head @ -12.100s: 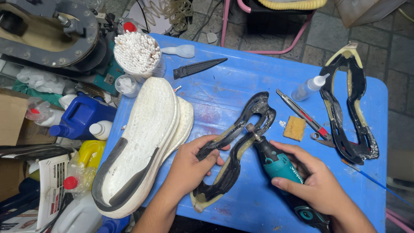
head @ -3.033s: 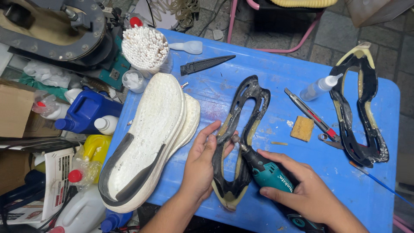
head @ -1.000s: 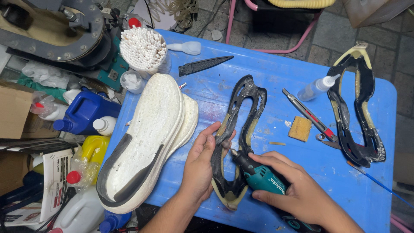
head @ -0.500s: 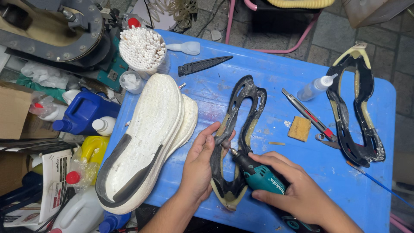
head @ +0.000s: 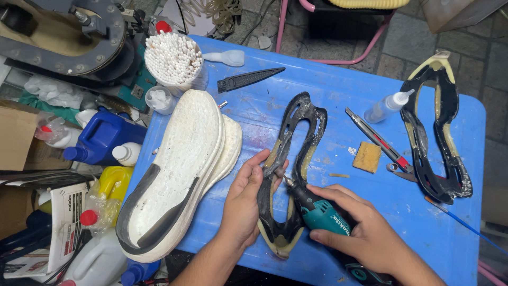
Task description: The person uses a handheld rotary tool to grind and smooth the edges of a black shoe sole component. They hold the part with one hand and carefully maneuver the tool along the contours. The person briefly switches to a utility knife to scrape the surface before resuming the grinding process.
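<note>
Blue work table (head: 338, 95), viewed from above, with cluttered floor to its left and paving stones beyond its far edge.

Item 1, near edge: left hand (head: 244, 204), curled around the left side of a black outsole frame (head: 290, 175), thumb laid on top near the frame's narrow middle. The frame's heel end overhangs the near table edge slightly.

Item 2: right hand (head: 365, 233), wrapped shut around a teal rotary tool (head: 317, 212); the tool's tip is set against the frame's inner edge just beside the left thumb.

Item 3, left of the hands: 2 stacked white midsoles (head: 185, 169), lying sole-up, heel end projecting over the near-left corner of the table.

Item 4, mid-table right: a tan sponge block (head: 366, 157), a utility knife (head: 375, 140) and a small squeeze bottle (head: 389, 106), close together. Bare blue surface is left between these and the right hand.

Item 5, right edge: a 2nd black outsole frame (head: 436, 132), lying along the table's right side.

Item 6, far left corner: a cup of white swabs (head: 173, 61) and a black knife-shaped tool (head: 248, 79), near the far edge.
</note>
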